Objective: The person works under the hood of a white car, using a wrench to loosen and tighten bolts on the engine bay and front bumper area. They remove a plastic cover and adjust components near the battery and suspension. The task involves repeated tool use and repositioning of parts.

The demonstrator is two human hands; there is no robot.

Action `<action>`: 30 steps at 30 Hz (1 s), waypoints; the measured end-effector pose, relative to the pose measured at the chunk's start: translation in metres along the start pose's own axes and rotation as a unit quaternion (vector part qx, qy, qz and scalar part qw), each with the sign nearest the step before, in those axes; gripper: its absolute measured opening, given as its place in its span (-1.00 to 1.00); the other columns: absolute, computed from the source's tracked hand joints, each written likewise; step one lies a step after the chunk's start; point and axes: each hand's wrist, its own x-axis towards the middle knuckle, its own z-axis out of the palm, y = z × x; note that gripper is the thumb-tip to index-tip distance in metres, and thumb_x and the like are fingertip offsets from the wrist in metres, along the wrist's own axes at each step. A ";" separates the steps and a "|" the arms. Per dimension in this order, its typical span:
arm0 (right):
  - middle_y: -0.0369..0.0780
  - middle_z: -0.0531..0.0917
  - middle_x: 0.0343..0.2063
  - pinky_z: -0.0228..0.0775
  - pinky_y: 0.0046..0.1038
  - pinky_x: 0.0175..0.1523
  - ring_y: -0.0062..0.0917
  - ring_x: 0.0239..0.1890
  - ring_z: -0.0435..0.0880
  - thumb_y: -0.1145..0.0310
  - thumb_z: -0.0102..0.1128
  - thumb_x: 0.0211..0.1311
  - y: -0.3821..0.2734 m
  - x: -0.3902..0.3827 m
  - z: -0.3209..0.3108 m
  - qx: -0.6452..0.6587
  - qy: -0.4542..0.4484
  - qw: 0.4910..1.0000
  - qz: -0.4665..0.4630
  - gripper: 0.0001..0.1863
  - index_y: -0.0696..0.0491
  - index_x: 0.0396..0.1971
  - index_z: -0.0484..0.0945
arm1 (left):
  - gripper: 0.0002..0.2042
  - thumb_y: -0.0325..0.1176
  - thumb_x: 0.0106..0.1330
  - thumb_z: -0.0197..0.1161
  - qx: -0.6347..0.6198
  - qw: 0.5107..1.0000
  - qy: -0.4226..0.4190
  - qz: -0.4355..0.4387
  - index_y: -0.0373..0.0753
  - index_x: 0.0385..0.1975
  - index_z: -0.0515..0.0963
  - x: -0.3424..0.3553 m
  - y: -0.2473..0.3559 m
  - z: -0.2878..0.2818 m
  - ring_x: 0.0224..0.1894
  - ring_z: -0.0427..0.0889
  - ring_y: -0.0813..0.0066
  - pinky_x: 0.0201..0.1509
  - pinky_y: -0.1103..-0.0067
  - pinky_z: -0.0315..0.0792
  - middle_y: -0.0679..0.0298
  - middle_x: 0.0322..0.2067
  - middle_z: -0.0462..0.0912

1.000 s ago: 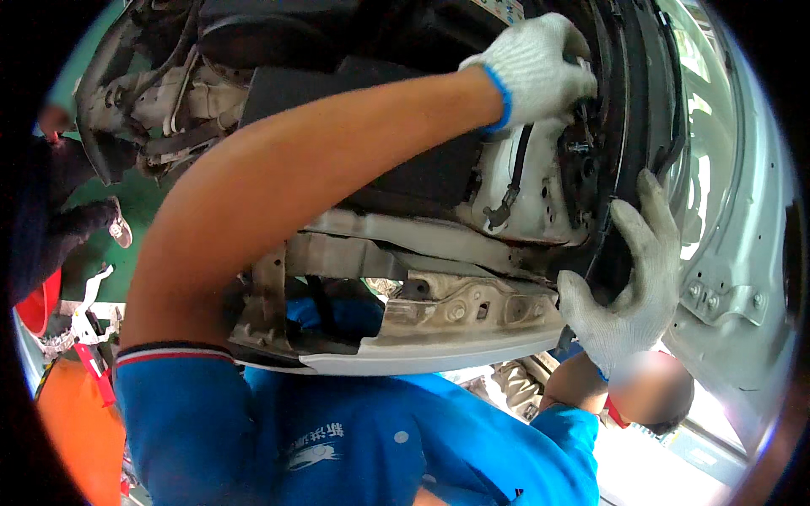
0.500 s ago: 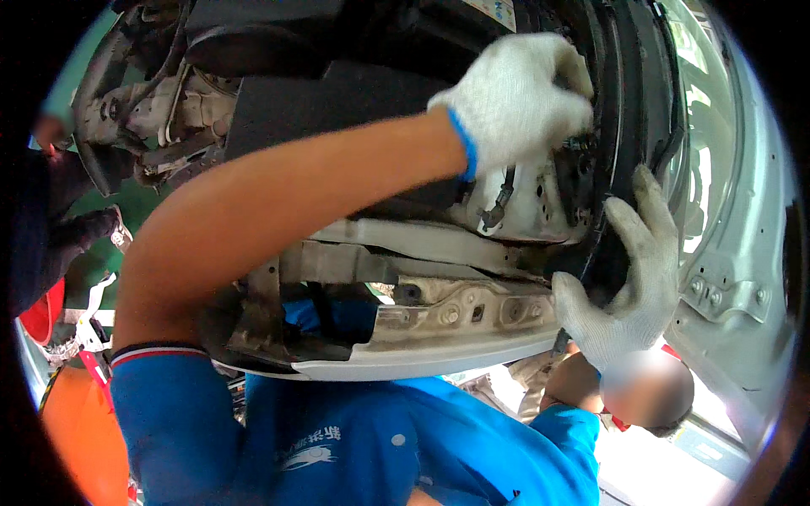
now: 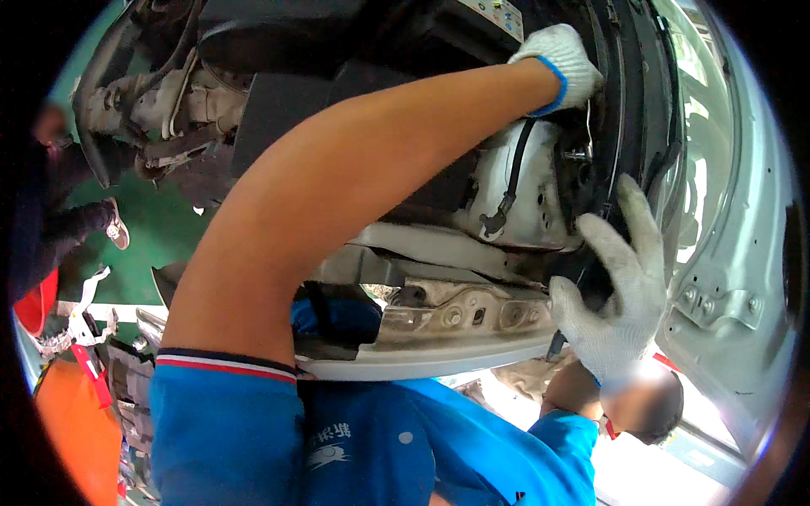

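Note:
I lean over a car's open engine bay, wearing white knit gloves with blue cuffs. My left hand (image 3: 564, 69) reaches far in, beside a long black trim strip (image 3: 624, 110); its fingers point down and are hidden behind the back of the glove. Nearer to me, my right hand (image 3: 620, 295) lies by the near end of the strip. Its fingers are stretched out and the thumb stands apart, with dark trim between them. A black hose (image 3: 516, 164) runs down over a whitish metal housing (image 3: 540, 185) below my left wrist.
A pale body panel (image 3: 734, 253) with bolts rises on the right. The near metal edge (image 3: 439, 363) of the bay runs against my blue shirt. Another person's shoe (image 3: 118, 226) rests on the green floor (image 3: 160, 219) at left, near an orange object (image 3: 76, 438).
My left hand has moved farther into the bay, and its fingers have gone out of sight. The left arm has straightened. My right hand stays nearly in place, fingers spread.

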 end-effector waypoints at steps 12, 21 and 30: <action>-0.01 0.50 0.31 0.53 -0.01 0.11 0.16 0.24 0.49 0.32 0.49 -0.29 -0.025 0.013 -0.011 -0.120 -0.170 0.977 -0.038 -0.66 0.09 -0.45 0.57 | -0.66 -0.21 0.25 0.39 0.048 0.995 0.001 0.087 0.17 0.05 0.71 -0.006 -0.013 -0.012 -0.05 0.78 0.07 0.02 0.27 0.68 0.13 -0.09 0.77; 0.10 0.51 0.28 0.45 -0.02 0.23 0.17 0.23 0.52 0.41 0.44 -0.38 -0.009 0.007 -0.010 -0.077 -0.145 0.985 -0.045 -0.65 0.07 -0.46 0.54 | -0.70 -0.35 0.09 0.47 -0.425 0.902 0.076 -0.023 -0.35 -0.21 0.65 -0.137 0.006 -0.073 -0.39 0.74 0.36 -0.28 0.47 0.63 0.05 -0.30 0.72; 0.14 0.54 0.24 0.46 -0.08 0.23 0.09 0.20 0.58 0.42 0.45 -0.46 -0.009 0.010 -0.019 -0.085 -0.160 0.982 -0.046 -0.64 0.05 -0.50 0.52 | -0.75 -0.39 0.09 0.40 -0.342 0.935 0.082 0.044 -0.29 -0.22 0.64 -0.118 0.002 -0.075 -0.20 0.73 0.14 -0.07 0.29 0.62 0.03 -0.25 0.64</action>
